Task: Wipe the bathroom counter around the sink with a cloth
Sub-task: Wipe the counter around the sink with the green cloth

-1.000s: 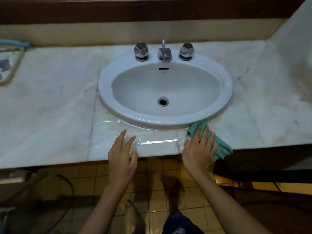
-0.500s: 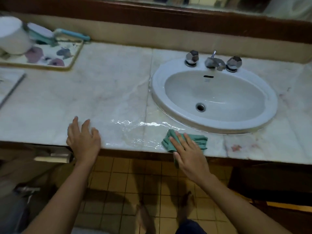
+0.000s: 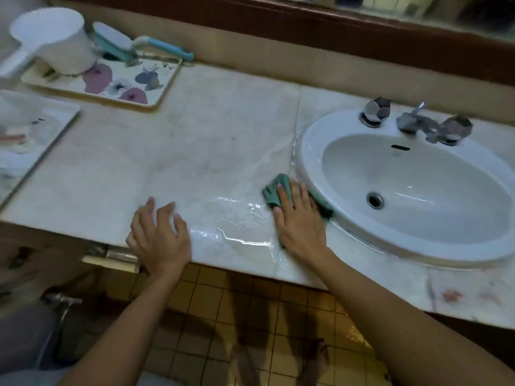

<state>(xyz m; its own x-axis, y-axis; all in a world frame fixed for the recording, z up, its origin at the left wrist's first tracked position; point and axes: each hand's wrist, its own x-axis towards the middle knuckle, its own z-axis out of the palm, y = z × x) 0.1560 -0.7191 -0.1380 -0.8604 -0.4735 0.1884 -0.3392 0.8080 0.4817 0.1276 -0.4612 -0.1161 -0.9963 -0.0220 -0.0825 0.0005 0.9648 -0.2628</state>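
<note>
This is a home bathroom. A white oval ceramic washbasin (image 3: 309, 165) is sunk into a long pale marble worktop (image 3: 195, 151), with two faceted chrome tap handles (image 3: 376, 110) and a chrome spout (image 3: 412, 122) at its back edge. A dark wooden frame (image 3: 306, 26) runs along the wall above. A flower-printed tray (image 3: 117, 82) carries a white plastic dipper (image 3: 55, 37) and a blue-handled scrubbing brush (image 3: 117, 40). Below lies a floor of small yellow-brown tiles (image 3: 223, 302), wet in places, with bare feet (image 3: 242, 363) on it.
</note>
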